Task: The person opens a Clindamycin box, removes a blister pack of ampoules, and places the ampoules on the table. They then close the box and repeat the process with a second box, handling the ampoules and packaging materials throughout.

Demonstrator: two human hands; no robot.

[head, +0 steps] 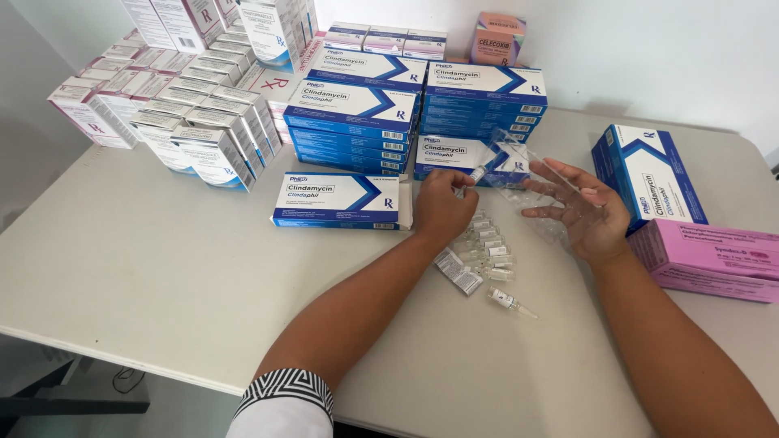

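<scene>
My left hand (441, 204) pinches a small glass ampoule (477, 173) between fingertips, lifting it off the white table (162, 268). My right hand (586, 212) is spread open, fingers supporting a clear plastic blister tray (519, 166) without closing on it. Below my hands lies a cluster of loose ampoules (487, 243), one stray ampoule (510, 302) apart, and a folded leaflet (458, 272). Just beside my left hand sits an open blue-and-white medicine box (337, 200); stacked boxes (357, 122) stand behind, a pink box (714, 259) near my right forearm.
</scene>
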